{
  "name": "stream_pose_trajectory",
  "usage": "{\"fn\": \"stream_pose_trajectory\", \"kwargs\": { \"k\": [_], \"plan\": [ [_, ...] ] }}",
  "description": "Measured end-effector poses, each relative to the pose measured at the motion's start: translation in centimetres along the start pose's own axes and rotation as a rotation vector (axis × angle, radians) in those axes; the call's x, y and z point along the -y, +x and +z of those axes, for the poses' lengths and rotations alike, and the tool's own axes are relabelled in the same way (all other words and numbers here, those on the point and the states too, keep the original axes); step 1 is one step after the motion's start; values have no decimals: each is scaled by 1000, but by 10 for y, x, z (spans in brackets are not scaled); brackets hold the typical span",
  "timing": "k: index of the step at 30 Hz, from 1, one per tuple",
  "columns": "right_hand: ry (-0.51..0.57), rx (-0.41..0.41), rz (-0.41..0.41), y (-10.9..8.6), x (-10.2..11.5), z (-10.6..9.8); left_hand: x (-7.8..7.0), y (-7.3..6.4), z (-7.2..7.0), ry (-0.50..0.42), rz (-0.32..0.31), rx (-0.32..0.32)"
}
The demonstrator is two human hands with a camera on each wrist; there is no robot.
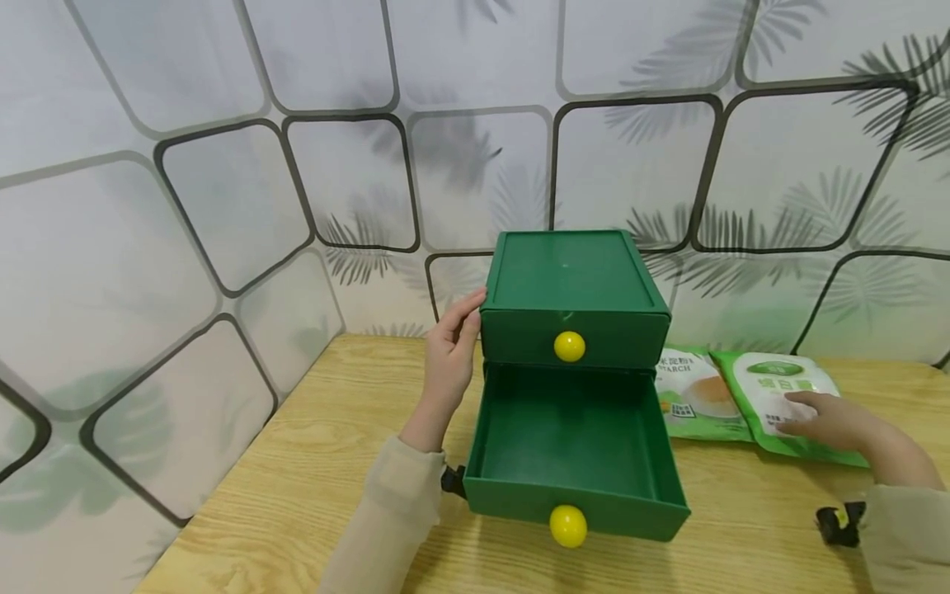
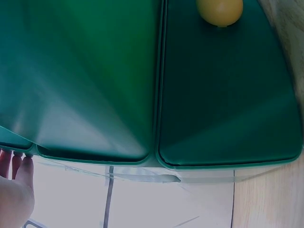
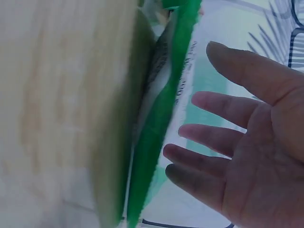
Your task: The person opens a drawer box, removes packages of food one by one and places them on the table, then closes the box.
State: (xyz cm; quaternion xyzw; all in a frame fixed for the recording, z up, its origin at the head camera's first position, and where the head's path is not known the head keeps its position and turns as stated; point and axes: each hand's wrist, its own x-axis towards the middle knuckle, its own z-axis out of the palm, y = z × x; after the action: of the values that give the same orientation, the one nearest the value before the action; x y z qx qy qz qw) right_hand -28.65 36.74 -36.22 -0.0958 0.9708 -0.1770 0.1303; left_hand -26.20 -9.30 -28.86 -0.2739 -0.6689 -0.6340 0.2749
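Wallpaper (image 1: 482,173) printed with leaves and dark-edged rounded panels rose behind a wood-grain table (image 1: 319,462). On the table stood a green two-drawer cabinet (image 1: 571,268), its front facing the person and its depth running back toward the wall. Its lower drawer (image 1: 567,429) was pulled out toward the person; the upper drawer (image 1: 512,340) was closed. To the cabinet's right lay a green-and-white packet (image 1: 768,396), its top end toward the wall and its long axis slanting rightward to the near side. Between it and the cabinet, touching its left edge, lay a starch packet (image 1: 698,396), partly hidden by the cabinet. The right hand (image 1: 839,421), fingers straight and spread, covered part of the outer packet; actual contact could not be told. The left hand (image 1: 451,355) rested extended fingers against the cabinet's left side, gripping nothing. Round yellow knobs (image 1: 569,346) stuck out from both drawer fronts.
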Motion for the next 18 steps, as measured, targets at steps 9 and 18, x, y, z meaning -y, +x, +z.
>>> {"fn": "stream_pose_trajectory", "kwargs": {
  "k": [9, 18],
  "plan": [
    [3, -172, -32, -9, 26, -15, 8, 0, -2, -19, -2, 1],
    [47, -389, -10, -23, 67, -25, -1, 0, 0, -10, -13, -2]
  ]
}}
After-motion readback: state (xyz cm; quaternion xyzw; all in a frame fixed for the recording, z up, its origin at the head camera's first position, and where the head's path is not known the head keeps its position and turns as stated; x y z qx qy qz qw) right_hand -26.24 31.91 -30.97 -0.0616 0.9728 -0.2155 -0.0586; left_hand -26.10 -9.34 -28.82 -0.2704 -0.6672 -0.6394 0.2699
